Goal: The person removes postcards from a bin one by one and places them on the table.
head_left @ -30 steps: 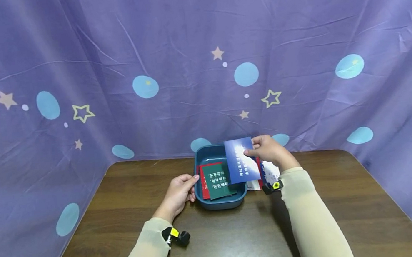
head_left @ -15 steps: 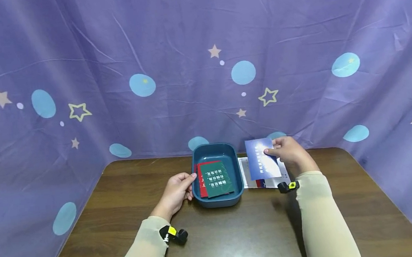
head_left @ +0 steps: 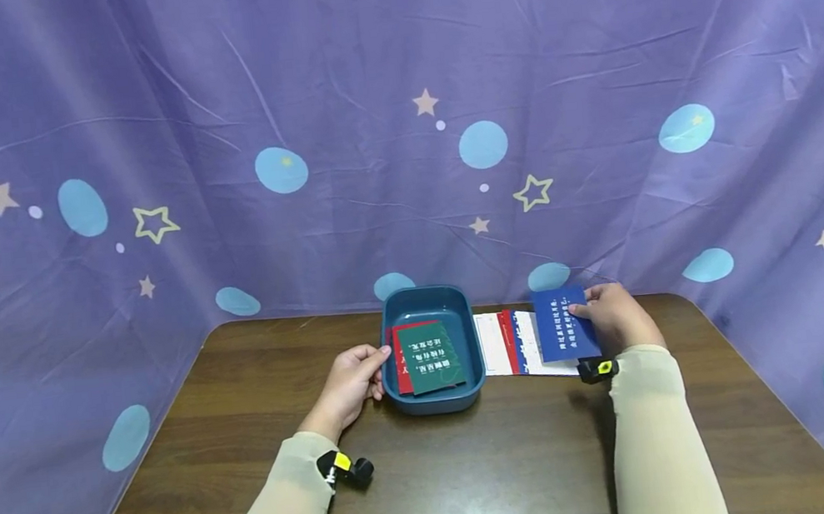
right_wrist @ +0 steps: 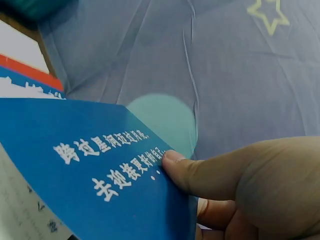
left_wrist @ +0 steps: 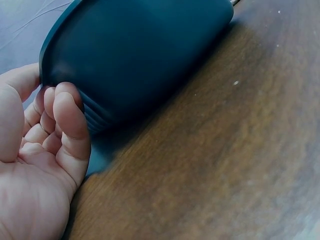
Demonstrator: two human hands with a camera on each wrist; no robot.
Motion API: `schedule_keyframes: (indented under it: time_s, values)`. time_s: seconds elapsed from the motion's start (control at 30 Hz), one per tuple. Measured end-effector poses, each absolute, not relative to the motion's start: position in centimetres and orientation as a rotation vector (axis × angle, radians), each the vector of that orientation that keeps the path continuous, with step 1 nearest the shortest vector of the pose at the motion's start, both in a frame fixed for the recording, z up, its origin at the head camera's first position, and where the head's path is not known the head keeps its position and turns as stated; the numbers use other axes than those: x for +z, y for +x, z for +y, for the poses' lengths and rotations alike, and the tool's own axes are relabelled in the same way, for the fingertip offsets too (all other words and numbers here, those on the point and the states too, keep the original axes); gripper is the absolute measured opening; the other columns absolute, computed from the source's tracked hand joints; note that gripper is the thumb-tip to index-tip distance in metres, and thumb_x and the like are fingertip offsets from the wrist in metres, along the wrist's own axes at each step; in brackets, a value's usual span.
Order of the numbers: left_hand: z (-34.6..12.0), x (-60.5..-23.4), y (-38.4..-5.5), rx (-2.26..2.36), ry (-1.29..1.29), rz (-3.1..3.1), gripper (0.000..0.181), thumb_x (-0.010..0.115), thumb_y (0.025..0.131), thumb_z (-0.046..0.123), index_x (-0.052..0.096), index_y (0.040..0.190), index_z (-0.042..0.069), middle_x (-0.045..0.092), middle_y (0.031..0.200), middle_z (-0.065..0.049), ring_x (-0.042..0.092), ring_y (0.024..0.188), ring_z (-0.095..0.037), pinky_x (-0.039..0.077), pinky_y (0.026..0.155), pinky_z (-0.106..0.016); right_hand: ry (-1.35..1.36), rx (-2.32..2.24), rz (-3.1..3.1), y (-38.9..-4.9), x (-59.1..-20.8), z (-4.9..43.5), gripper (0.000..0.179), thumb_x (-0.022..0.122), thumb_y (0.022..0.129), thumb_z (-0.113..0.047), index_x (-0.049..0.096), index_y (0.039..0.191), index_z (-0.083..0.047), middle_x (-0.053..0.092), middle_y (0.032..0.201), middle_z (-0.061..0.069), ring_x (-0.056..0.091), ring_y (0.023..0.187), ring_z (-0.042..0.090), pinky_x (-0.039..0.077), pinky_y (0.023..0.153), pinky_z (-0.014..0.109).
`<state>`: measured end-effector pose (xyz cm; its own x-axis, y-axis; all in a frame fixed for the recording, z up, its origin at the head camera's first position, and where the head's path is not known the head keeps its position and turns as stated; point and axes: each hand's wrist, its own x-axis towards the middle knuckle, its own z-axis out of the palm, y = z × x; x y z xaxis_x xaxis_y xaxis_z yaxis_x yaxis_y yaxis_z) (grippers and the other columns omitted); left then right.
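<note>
A teal plastic tray (head_left: 438, 406) stands near the back of the table, and my left hand (head_left: 348, 383) pinches its left rim between thumb and fingers. The left wrist view shows the curled fingers (left_wrist: 70, 112) against the outside of the tray wall (left_wrist: 145, 55). Inside the tray lie a green card (head_left: 432, 359) with white writing and a red card (head_left: 403, 367) partly under it. My right hand (head_left: 620, 319) pinches a blue card (head_left: 557, 327) with white writing by its right edge, over the right end of a row of overlapping cards (head_left: 495, 344).
The row, with white, red and blue parts showing, lies right of the tray on the brown wooden table (head_left: 464, 469). A purple curtain (head_left: 368, 127) with stars and dots hangs right behind the table.
My right hand has carried the blue card rightward from above the tray to the right end of the card row and lowered it. The left hand stays on the tray rim.
</note>
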<state>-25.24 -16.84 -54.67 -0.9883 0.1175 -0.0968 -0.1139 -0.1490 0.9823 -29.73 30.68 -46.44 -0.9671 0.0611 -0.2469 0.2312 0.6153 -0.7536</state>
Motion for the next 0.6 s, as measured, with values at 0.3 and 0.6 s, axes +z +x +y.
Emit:
schedule_keyframes:
  time_s: [0.3,0.6]
  values:
    - [-16.9,-54.7,-25.2,2.275,0.005,1.939,0.032,0.072,0.113,0.02,0.063,0.084,0.01,0.056,0.067,0.003,0.055,0.048,-0.008,0.049,0.046,-0.02,0.255,-1.271,2.552,-31.0,-49.0,31.4,0.049,0.07,0.114,-0.028,0.058,0.145,0.007,0.074,0.103,0.014,0.075,0.078,0.017,0.066,0.07,0.032]
    - [-16.8,-54.6,-25.2,2.271,0.02,1.945,0.032,0.072,0.113,0.02,0.063,0.084,0.01,0.056,0.067,0.003,0.055,0.048,-0.007,0.049,0.046,-0.02,0.262,-1.13,2.625,-31.9,-50.3,30.5,0.028,0.079,0.108,-0.024,0.06,0.101,-0.006,0.063,0.091,0.005,0.061,0.08,0.018,0.051,0.067,0.029]
